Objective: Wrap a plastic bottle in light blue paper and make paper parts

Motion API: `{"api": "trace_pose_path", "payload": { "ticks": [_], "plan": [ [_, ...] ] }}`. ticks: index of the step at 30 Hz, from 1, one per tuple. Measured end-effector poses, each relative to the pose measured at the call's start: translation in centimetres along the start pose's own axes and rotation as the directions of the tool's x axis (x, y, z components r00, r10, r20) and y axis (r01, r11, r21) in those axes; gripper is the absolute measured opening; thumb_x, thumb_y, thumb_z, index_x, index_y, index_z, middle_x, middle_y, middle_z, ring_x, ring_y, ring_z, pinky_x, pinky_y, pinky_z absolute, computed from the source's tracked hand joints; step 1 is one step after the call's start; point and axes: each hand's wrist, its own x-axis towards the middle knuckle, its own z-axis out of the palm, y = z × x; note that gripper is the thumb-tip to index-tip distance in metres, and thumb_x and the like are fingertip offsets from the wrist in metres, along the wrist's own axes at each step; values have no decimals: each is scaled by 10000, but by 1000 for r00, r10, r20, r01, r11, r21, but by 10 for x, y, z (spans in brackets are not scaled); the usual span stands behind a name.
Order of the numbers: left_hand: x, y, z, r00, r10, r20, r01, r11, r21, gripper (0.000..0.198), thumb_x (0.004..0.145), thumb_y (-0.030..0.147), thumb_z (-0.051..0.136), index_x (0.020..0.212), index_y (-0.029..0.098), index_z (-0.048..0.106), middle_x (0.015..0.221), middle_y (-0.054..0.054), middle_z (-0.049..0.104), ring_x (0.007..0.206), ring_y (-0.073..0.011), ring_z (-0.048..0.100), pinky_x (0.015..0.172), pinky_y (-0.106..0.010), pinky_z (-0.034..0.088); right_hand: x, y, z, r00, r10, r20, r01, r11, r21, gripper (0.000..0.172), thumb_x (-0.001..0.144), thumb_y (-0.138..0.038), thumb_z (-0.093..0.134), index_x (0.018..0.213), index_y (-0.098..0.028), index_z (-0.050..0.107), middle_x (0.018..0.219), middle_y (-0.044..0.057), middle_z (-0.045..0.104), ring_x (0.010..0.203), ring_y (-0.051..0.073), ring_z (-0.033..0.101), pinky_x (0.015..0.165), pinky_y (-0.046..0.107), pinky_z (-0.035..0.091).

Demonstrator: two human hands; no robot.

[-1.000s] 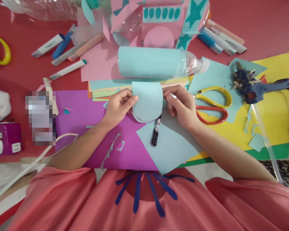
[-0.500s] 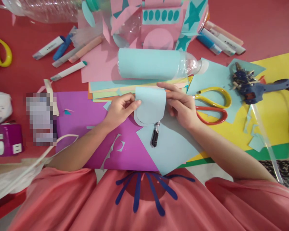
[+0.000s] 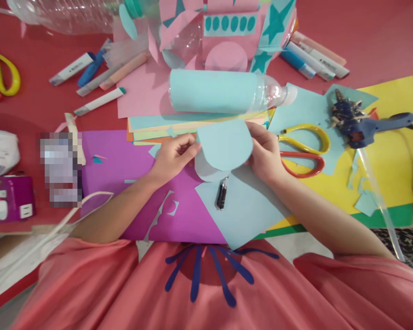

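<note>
Left hand (image 3: 175,155) pinches the folded paper (image 3: 227,144) at its left edge, right hand (image 3: 266,151) grips the right, mid-frame, probably so neither overlapping layer can slip; the bottle (image 3: 213,90) lies just above, likely there to leave them room

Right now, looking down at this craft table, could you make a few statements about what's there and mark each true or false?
1. The left hand pinches the rounded light-blue paper. True.
2. The paper-wrapped bottle stands upright. False: the paper-wrapped bottle lies on its side.
3. The scissors beside the right hand have one yellow and one red handle. True.
4. The glue gun lies left of the scissors. False: the glue gun lies to their right.
</note>
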Motion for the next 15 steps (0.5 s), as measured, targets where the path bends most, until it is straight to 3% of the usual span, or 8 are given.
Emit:
{"api": "trace_pose_path", "payload": {
  "ticks": [3,10,15],
  "plan": [
    [0,2,0,1000,-7,8,6,1000,19,446,815,554,627,602,202,453,490,56,459,416,-72,452,406,-205,337,-1,-4,2,996,-61,-66,59,997,-40,359,825,-552,644,1061,-281,644,719,-32,577,395,49,347,390,240,316],
    [-3,2,1,1000,-3,7,3,1000,20,340,817,440,646,671,216,435,540,68,474,432,-55,442,437,-200,358,-3,-10,3,996,-64,-57,61,996,-66,388,781,-500,717,1108,-304,646,986,-3,644,420,29,365,373,236,323],
    [-2,-8,1,995,23,-95,-35,993,-117,492,731,561,725,1048,294,460,935,10,643,694,-104,616,594,-233,486,-6,-10,2,999,-51,13,53,993,-102,421,786,-456,729,1171,-316,634,749,-29,589,432,59,327,368,238,269]
  ]
}}
